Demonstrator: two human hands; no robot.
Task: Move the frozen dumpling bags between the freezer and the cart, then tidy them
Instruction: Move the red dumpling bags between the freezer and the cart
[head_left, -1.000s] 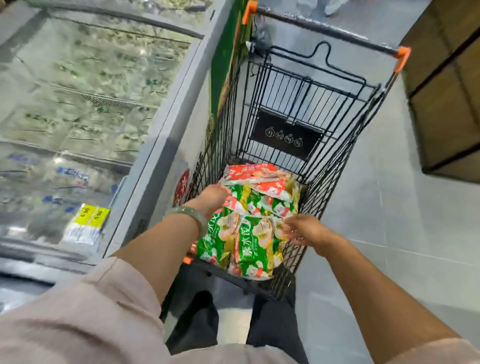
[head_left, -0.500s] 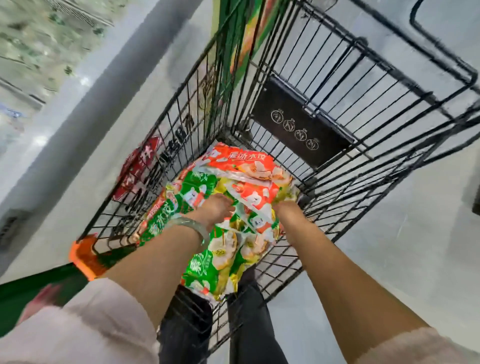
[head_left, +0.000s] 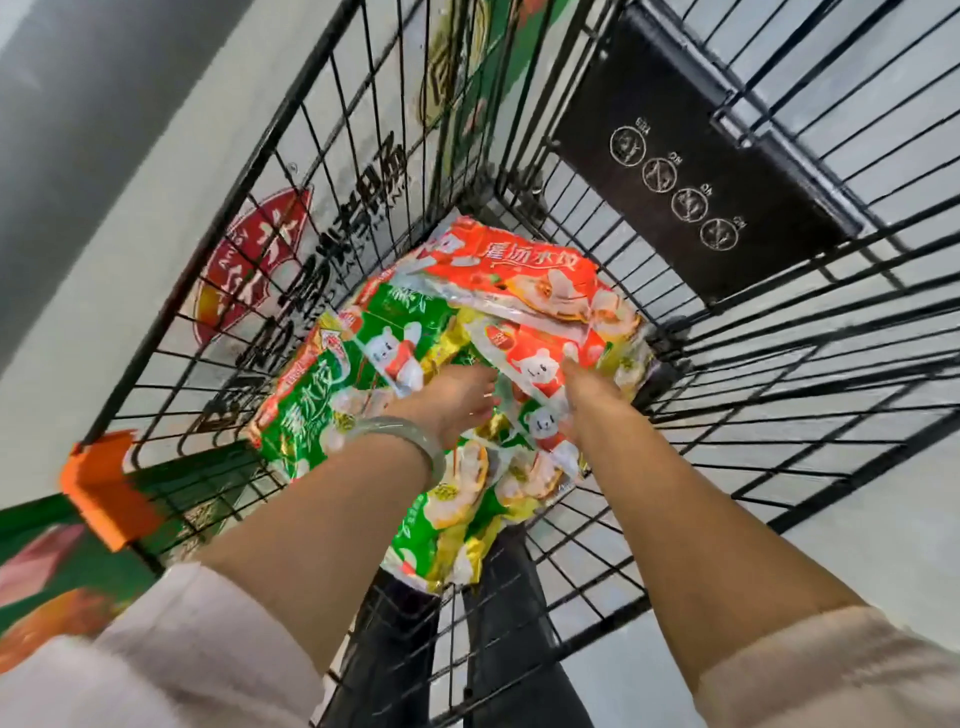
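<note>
Several frozen dumpling bags lie piled on the bottom of a black wire shopping cart. A red bag sits on top at the far end, and green bags lie underneath and toward me. Both arms reach down into the cart. My left hand, with a pale bangle on the wrist, presses into the middle of the pile. My right hand grips the near edge of a red and white bag. The fingertips of both hands are partly buried among the bags.
The freezer's white side wall with a red logo stands right against the cart's left side. An orange corner bumper marks the cart's near left corner. A black warning plate hangs on the cart's far wall. Grey floor lies to the right.
My head has dropped closer over the cart, so the freezer lid has left the view. Both hands have pushed deeper into the pile and closer together around the red and white bag.
</note>
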